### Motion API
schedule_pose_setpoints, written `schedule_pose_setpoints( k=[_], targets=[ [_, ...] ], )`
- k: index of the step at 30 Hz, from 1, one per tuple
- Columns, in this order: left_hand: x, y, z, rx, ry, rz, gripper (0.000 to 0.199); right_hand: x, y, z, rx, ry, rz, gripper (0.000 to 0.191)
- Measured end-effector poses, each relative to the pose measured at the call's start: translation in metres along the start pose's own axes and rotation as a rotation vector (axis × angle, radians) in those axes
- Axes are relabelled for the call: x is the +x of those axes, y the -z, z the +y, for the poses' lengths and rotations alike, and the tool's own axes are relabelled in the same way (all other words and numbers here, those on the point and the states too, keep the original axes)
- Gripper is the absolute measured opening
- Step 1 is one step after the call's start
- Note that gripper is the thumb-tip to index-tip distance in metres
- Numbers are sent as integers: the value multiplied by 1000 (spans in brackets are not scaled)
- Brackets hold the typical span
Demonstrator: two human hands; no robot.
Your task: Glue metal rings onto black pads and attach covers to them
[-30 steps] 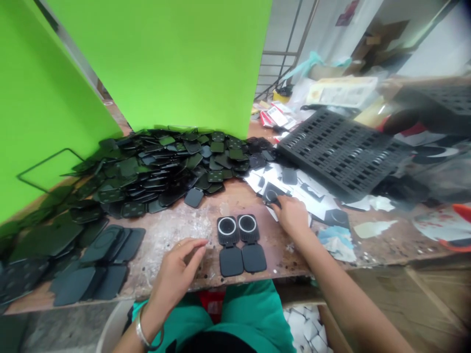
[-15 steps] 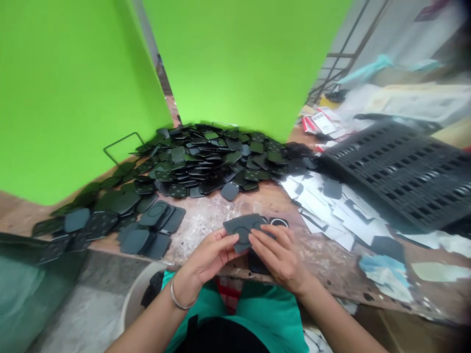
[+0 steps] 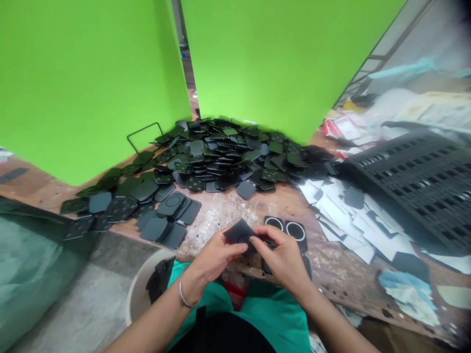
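Note:
A thin dark sheet piece, roughly square with a faint ring mark, is held above the table's front edge. My left hand pinches its left side between thumb and fingers. Closed on its right side is my right hand, with the thumb and fingertips at the edge. Just beyond the right hand lie two black square pads with white rings. Under that hand are more dark squares, partly hidden. To the left, several grey-black squares lie overlapped, one with a round ring mark.
A large heap of black square plates spreads along the green panels. White paper pieces lie right, beside a slotted black crate. A crumpled blue-white cloth sits near the front edge. Below stands a pale bin.
The dark sheet piece has been turned and tilted between my hands. My right fingers have gone from lying flat across it to pinching its edge. The whole view has shifted left.

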State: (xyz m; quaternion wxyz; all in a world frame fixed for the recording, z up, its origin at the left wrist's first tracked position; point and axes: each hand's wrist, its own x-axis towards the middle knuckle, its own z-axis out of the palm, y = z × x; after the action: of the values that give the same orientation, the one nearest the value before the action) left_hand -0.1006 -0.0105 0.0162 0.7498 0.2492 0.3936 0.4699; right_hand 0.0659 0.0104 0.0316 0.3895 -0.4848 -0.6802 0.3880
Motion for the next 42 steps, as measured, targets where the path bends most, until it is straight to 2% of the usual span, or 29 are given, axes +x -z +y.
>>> schedule_pose_setpoints(
  k=[3,7,12,15,19,22,25,29,42],
  targets=[
    [-3,6,2,116,-34,-34,35,5,7,-2,-77,49,-100,10],
    [-6,10,6,416,-75,-16,36,6,10,2,-146,137,-184,14],
    [-8,9,8,655,-187,71,29,2,1,7,-290,449,4,20],
    [-11,6,12,768,-217,57,43,1,-2,7,-332,561,30,20],
    [-14,1,13,730,-177,91,54,-1,1,4,-375,650,4,24],
    [-14,-1,10,626,-117,128,54,-5,4,5,-449,767,29,29],
    [-13,-3,7,508,-60,126,52,-10,9,9,-521,849,-9,33],
    [-13,-7,6,409,-29,110,46,-16,15,17,-586,874,-56,36],
    [-4,-11,3,389,94,137,52,-26,24,31,-643,919,45,37]
  ],
)
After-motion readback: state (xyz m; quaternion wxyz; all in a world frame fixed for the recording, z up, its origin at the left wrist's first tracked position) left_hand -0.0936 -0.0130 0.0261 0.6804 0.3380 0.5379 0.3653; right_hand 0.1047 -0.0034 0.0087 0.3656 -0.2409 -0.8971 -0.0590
